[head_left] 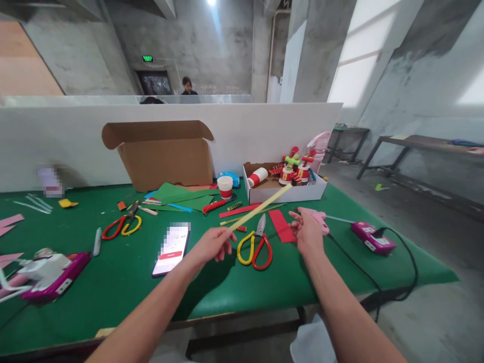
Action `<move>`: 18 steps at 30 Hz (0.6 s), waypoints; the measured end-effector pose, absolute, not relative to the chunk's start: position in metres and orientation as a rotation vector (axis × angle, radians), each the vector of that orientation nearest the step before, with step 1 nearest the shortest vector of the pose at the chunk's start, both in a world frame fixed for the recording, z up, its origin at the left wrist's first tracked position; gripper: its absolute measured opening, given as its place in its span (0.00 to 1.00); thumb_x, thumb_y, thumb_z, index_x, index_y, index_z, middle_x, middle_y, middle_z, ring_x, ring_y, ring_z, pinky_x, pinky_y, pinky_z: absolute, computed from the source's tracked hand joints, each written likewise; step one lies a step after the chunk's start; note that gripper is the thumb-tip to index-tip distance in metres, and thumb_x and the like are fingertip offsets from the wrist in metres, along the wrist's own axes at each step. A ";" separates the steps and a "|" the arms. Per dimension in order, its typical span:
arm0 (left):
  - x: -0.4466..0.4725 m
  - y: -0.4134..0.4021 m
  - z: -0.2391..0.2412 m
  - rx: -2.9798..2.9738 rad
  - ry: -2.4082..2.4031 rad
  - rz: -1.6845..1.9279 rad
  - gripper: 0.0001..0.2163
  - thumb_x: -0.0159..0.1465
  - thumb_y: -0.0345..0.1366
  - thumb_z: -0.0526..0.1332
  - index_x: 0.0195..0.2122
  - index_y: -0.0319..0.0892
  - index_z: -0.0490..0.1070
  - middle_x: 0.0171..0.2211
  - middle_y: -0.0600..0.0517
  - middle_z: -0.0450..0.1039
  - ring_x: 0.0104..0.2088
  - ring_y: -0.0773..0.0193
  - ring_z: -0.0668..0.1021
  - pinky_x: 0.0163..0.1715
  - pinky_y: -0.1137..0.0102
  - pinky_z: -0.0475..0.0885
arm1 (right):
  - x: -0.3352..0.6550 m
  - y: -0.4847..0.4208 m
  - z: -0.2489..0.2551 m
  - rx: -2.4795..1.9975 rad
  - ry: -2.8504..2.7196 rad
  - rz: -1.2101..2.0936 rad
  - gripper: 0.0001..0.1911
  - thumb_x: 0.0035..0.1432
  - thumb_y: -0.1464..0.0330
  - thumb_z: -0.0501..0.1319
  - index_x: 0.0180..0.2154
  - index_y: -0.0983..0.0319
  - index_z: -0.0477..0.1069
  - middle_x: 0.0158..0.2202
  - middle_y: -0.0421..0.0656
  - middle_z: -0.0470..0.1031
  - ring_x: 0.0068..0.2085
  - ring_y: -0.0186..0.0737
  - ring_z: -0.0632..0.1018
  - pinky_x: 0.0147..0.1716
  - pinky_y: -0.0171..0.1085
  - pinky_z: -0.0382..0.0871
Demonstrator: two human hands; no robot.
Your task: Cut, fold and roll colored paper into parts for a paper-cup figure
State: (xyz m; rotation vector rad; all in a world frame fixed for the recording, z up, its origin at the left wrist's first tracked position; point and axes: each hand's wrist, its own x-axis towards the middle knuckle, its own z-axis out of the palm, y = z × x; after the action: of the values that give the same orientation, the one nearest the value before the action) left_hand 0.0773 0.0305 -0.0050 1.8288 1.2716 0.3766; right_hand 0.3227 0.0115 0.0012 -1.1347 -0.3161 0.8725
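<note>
One long, thin pale-yellow paper strip (260, 206) is the main thing here. We've got its near end pinched between the thumb and fingertips of our left hand (214, 245), closed snug on it. The rest pokes up and to the right over the green felt-covered table (124, 282), with the far tip in front of the shallow white cardboard box (264, 195).

It holds pretty straight, so we'd guess it's light and a bit stiff, but thin enough to kink if squeezed mid-length. The end looks like the safest spot to take it.

Our right hand (308, 234) sits with fingers loosely curled at the pink glue gun (321, 218). We can't tell if it's actually gripping it or just touching.

Counting outward:
- Two pairs of scissors: the red-and-yellow-handled scissors (255, 248) between our hands, and a second pair of scissors (121, 225) well off to the left.
- One red paper rectangle (282, 225), just beside the right hand.
- One smartphone (172, 248), near the left hand.
- One red-and-white paper cup (225, 186), standing upright.
- Two magenta units: a magenta plastic box (372, 237) on the right and another magenta box (56, 278) on the left.
- One open brown cardboard box (162, 156) at the back.
</note>
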 end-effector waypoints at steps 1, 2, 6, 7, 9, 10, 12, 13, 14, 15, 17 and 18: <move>0.080 0.045 -0.002 1.870 1.292 0.366 0.22 0.65 0.47 0.41 0.38 0.39 0.68 0.24 0.52 0.72 0.17 0.69 0.71 0.17 0.75 0.64 | 0.318 0.010 -0.001 -1.141 -0.330 0.832 0.11 0.50 0.62 0.62 0.33 0.61 0.69 0.24 0.36 0.75 0.15 0.26 0.65 0.17 0.28 0.64; 0.082 0.060 0.000 1.919 1.314 0.349 0.20 0.65 0.46 0.42 0.37 0.39 0.69 0.24 0.52 0.73 0.17 0.69 0.71 0.17 0.75 0.64 | 0.312 0.007 -0.004 -1.129 -0.410 0.826 0.13 0.50 0.61 0.62 0.36 0.61 0.70 0.26 0.36 0.76 0.16 0.26 0.66 0.18 0.29 0.64; 0.097 0.111 -0.001 2.182 1.406 0.293 0.17 0.63 0.41 0.48 0.27 0.40 0.72 0.28 0.49 0.76 0.29 0.62 0.76 0.28 0.72 0.68 | 0.285 -0.005 -0.014 -1.195 -0.901 0.944 0.14 0.50 0.59 0.61 0.32 0.64 0.74 0.24 0.40 0.76 0.18 0.28 0.68 0.20 0.30 0.63; 0.101 0.120 -0.003 2.248 1.435 0.281 0.17 0.63 0.41 0.49 0.25 0.41 0.72 0.29 0.48 0.76 0.31 0.60 0.77 0.31 0.70 0.69 | 0.278 -0.008 -0.015 -1.214 -0.990 0.943 0.13 0.51 0.59 0.60 0.30 0.63 0.74 0.24 0.40 0.75 0.18 0.28 0.67 0.20 0.30 0.63; 0.107 0.132 -0.008 2.362 1.499 0.260 0.17 0.64 0.41 0.49 0.25 0.41 0.72 0.31 0.46 0.76 0.35 0.57 0.77 0.37 0.68 0.69 | 0.268 -0.012 -0.018 -1.249 -1.154 0.932 0.12 0.54 0.62 0.57 0.31 0.63 0.74 0.24 0.40 0.76 0.19 0.29 0.68 0.20 0.30 0.63; 0.108 0.136 -0.011 2.409 1.534 0.256 0.17 0.64 0.41 0.50 0.26 0.41 0.73 0.33 0.45 0.77 0.37 0.56 0.77 0.39 0.66 0.69 | 0.264 -0.015 -0.018 -1.267 -1.216 0.921 0.12 0.55 0.63 0.56 0.32 0.62 0.74 0.24 0.40 0.75 0.19 0.30 0.68 0.21 0.30 0.63; 0.109 0.139 -0.015 2.487 1.608 0.268 0.15 0.64 0.42 0.52 0.32 0.40 0.74 0.38 0.42 0.76 0.43 0.51 0.75 0.43 0.62 0.68 | 0.258 -0.019 -0.020 -1.283 -1.325 0.911 0.12 0.57 0.64 0.54 0.33 0.62 0.74 0.24 0.40 0.75 0.20 0.30 0.69 0.21 0.30 0.63; 0.109 0.139 -0.016 2.519 1.640 0.283 0.14 0.64 0.41 0.53 0.36 0.40 0.74 0.41 0.40 0.75 0.45 0.49 0.74 0.44 0.59 0.67 | 0.256 -0.021 -0.021 -1.285 -1.370 0.914 0.12 0.58 0.65 0.53 0.33 0.62 0.74 0.24 0.40 0.75 0.20 0.30 0.69 0.21 0.30 0.63; 0.109 0.138 -0.017 2.549 1.664 0.301 0.13 0.63 0.41 0.53 0.40 0.39 0.74 0.44 0.39 0.74 0.47 0.47 0.73 0.45 0.57 0.67 | 0.254 -0.023 -0.021 -1.283 -1.411 0.918 0.13 0.59 0.66 0.53 0.33 0.62 0.74 0.24 0.40 0.75 0.20 0.30 0.69 0.21 0.30 0.63; 0.109 0.135 -0.018 2.580 1.670 0.318 0.13 0.63 0.40 0.54 0.43 0.39 0.73 0.46 0.38 0.72 0.49 0.47 0.71 0.46 0.56 0.66 | 0.252 -0.025 -0.022 -1.279 -1.447 0.922 0.13 0.59 0.67 0.52 0.33 0.62 0.74 0.24 0.40 0.75 0.19 0.30 0.68 0.21 0.30 0.62; 0.113 0.128 -0.018 2.646 1.616 0.346 0.13 0.64 0.36 0.53 0.46 0.41 0.72 0.48 0.40 0.71 0.49 0.49 0.71 0.47 0.57 0.66 | 0.250 -0.029 -0.021 -1.272 -1.512 0.899 0.13 0.60 0.68 0.52 0.33 0.63 0.75 0.24 0.40 0.75 0.19 0.29 0.68 0.20 0.29 0.61; 0.117 0.123 -0.018 2.683 1.554 0.352 0.13 0.64 0.34 0.53 0.46 0.41 0.73 0.47 0.42 0.72 0.48 0.52 0.71 0.48 0.59 0.66 | 0.250 -0.031 -0.020 -1.265 -1.537 0.874 0.12 0.60 0.68 0.53 0.34 0.63 0.75 0.24 0.40 0.76 0.20 0.30 0.69 0.20 0.29 0.61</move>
State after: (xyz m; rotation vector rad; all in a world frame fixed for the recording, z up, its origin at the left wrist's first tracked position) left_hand 0.1166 0.1230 -0.0175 2.6827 1.5535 0.3522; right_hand 0.2497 -0.0314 -0.0200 -1.2648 -1.5372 0.8739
